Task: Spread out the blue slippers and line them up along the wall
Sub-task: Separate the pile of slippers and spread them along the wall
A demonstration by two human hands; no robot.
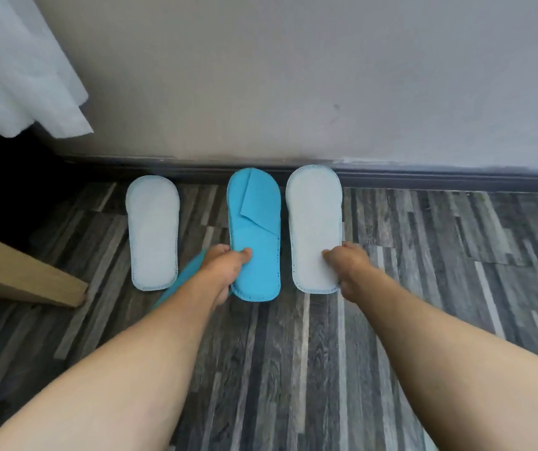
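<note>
Far left: white curtain (pixel 17 70) hung over a dark corner, with a wooden furniture edge (pixel 23 275) low on the floor below it.

First pale slipper (pixel 153 232) lay sole-up on the grey wood-pattern floor (pixel 293 369), toe near the dark baseboard (pixel 423 180), heel toward the camera. No hand on it.

Fourth slipper (pixel 186 278), blue, only partly visible. It sat under the left forearm, angled, between the first pale one and the blue one. Could not tell how it lay.

Left hand (pixel 225 271) pinched the blue slipper (pixel 254 236) at its left edge near the heel, thumb on top, other fingers curled underneath and hidden. That slipper lay blue side up, upper strap folded flat and creased across the toe half, toe touching or just short of the baseboard.

Just beside it, second pale slipper (pixel 314 229), sole-up, toe up against the baseboard, narrow gap between the two. Right hand (pixel 348 265) gripped its right edge near the heel, thumb pressed on the sole, remaining fingers wrapped around the edge, tips out of sight.

All three full-view slippers ran roughly parallel, perpendicular to the grey wall (pixel 326 76). The left pale one sat well apart from the other two and slightly further from the baseboard.
</note>
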